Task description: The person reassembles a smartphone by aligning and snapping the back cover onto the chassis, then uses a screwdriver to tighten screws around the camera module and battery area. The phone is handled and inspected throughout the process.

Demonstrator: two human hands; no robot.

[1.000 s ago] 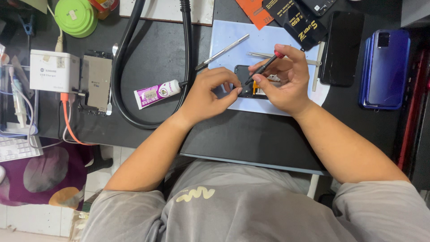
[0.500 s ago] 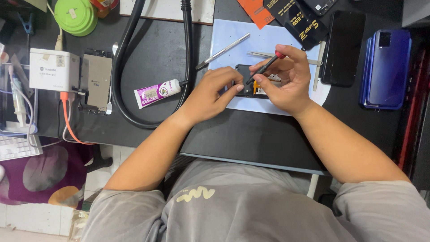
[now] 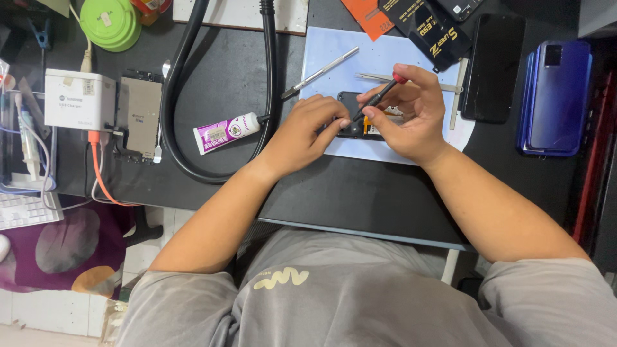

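Note:
A small black opened phone [image 3: 351, 112] lies on a pale blue mat [image 3: 334, 58] on the dark desk. My left hand [image 3: 302, 132] rests on the phone's left side, its fingers pressing on it. My right hand [image 3: 411, 115] grips a thin black screwdriver with a red cap [image 3: 379, 95], its tip down on the phone's inside. Both hands cover much of the phone.
On the mat lie a silver tool [image 3: 318, 74] and tweezers [image 3: 376, 78]. A purple-white glue tube [image 3: 226, 132] and a black hose [image 3: 177, 122] sit left. A white charger box [image 3: 80, 99], a phone frame [image 3: 138, 115], a black phone [image 3: 493, 67] and a blue phone [image 3: 554, 96] surround them.
My hands have stayed over the phone; the screwdriver shifts only slightly in my right fingers. Nothing else has moved.

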